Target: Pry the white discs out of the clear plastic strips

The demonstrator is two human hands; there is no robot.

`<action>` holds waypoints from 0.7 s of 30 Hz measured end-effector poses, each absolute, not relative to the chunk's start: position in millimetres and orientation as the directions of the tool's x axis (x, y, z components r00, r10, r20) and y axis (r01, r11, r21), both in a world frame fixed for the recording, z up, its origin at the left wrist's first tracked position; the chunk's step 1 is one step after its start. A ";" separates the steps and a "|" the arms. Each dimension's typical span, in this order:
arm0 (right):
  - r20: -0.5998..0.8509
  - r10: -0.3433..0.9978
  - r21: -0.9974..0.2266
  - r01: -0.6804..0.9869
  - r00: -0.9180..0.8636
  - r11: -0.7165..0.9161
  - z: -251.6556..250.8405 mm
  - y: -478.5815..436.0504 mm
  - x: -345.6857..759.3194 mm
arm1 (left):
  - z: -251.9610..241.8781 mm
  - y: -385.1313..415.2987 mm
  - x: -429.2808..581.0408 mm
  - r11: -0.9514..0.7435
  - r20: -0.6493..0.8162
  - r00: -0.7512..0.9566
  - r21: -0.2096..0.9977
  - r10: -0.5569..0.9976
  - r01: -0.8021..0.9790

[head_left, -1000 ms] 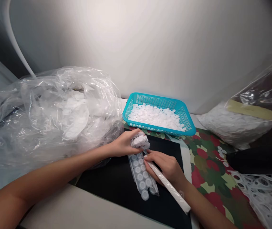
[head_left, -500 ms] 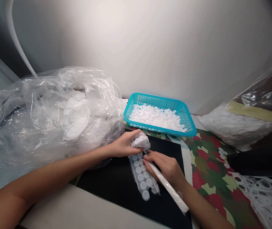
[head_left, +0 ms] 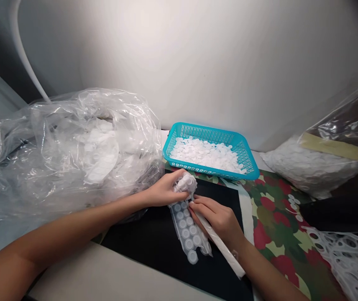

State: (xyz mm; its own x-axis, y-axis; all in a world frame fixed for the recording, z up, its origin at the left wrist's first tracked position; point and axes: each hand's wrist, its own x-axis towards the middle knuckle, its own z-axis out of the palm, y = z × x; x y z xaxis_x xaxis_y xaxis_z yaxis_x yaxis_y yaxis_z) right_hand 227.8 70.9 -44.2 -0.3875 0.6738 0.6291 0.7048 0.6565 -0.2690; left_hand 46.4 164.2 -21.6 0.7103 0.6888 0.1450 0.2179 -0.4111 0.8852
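White plastic crumples inside my left hand (head_left: 165, 191): my fingers close firmly around a wad of thin white plastic (head_left: 186, 184), which bulges out toward the right. My right hand (head_left: 219, 219) is clamped on a slim white rod (head_left: 227, 252), with its far end at the top of a strip of round white plastic caps (head_left: 187, 230). The strip lies between my hands, just below the wad, on a black mat (head_left: 135, 246). Gripping the rod close to its tip seems the steadiest way to work, and a light hold on the strip should stop it sliding.

A camouflage-print cloth (head_left: 279, 230) lies right of the mat, with a lacy punched white sheet (head_left: 348, 263) at near right. Far ahead sits a teal plastic basket (head_left: 210, 130) of white discs (head_left: 205, 153). A clear plastic bag (head_left: 72, 154) of white pieces heaps up on the left, and a taped bag of white discs (head_left: 304, 167) rests far right.
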 end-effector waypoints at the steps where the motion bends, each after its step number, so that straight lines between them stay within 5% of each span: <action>1: 0.627 0.673 -0.268 0.703 -0.391 0.658 -43.9 71.1 227.7 | -21.3 164.2 46.6 -0.417 0.143 0.708 0.879 0.692 0.231; 21: 0.628 0.700 -0.350 0.679 -0.341 0.645 -39.2 69.4 233.7 | -25.8 166.6 46.7 -0.500 0.181 0.679 0.809 0.712 0.309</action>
State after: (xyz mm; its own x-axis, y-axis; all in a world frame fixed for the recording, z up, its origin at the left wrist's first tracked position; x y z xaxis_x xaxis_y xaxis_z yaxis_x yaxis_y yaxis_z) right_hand 233.7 69.4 -39.2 -0.3412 0.6996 0.6279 0.6793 0.6452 -0.3497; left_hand 46.7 166.6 -25.8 0.6787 0.7118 0.1807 0.3094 -0.5002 0.8087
